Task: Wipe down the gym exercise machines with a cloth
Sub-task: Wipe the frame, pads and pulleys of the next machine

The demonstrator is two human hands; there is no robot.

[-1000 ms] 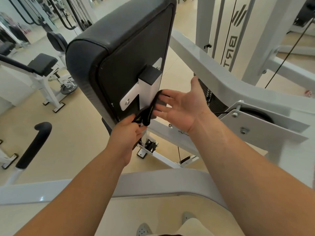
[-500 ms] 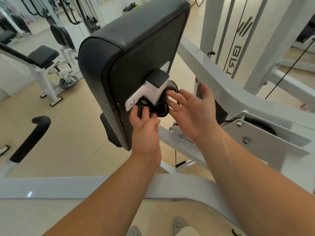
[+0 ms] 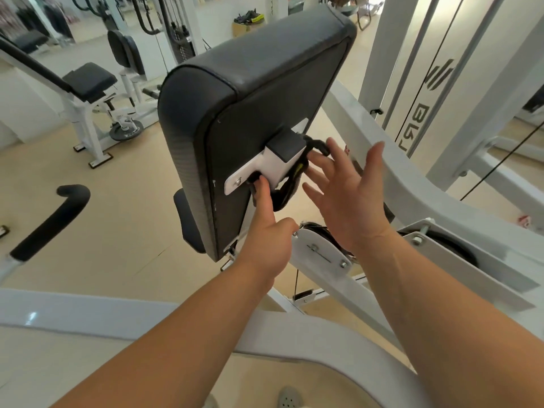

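Right now the cloth (image 3: 287,192) is slung round the white bracket (image 3: 279,166) on the back of the black pad (image 3: 250,83). One end shows at the bracket's lower left, the middle hangs in a loop just beneath it, and the other end climbs the bracket's right side. Its long axis therefore bends round the bracket, from lower left to upper right.

My left hand (image 3: 266,231) reaches up from below the bracket with its fingers fairly straight, the tips pressing the lower-left end against the pad. I cannot tell whether any finger hooks it. My right hand (image 3: 344,195) is to the right of the bracket, palm towards it, fingers spread wide and holding nothing, the tips just touching the upper-right end.

Both hands are near, but the left has the firmer contact. I judge the coming move to be a drag of the cloth round the bracket. My right hand would need to close on its end first, or the cloth may slip off.
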